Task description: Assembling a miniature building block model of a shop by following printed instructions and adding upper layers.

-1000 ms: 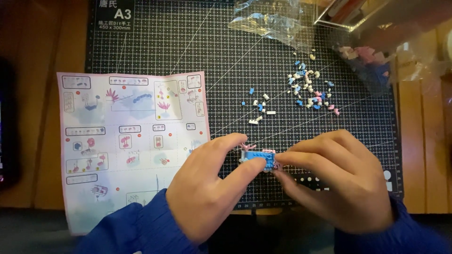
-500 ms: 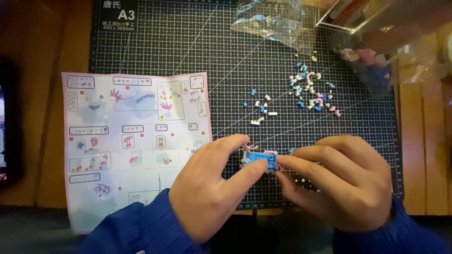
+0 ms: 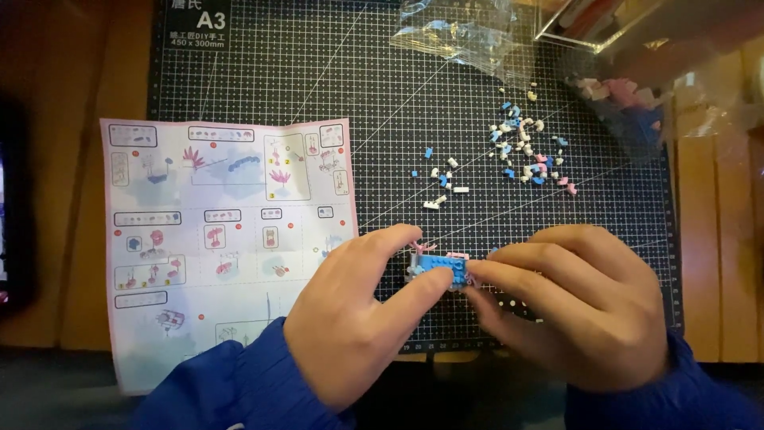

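At far left, on the brown wooden tabletop, a dark flat device, cut off by the frame edge

Next, a folded paper instruction sheet with pink border and pale blue step drawings, lying partly on the dark green gridded cutting mat

Lower centre, left hand in a blue sleeve, thumb and forefinger pinched onto the left end of a small blue and pink toy-brick assembly, held just above the mat's lower edge

Right hand closed on the assembly's right end, fingertips pressed against it

Above the right hand, a loose scatter of tiny white, blue and pink bricks on the mat, well apart from both hands

Top right, a crumpled clear plastic bag, then a transparent plastic box with pink and blue pieces inside
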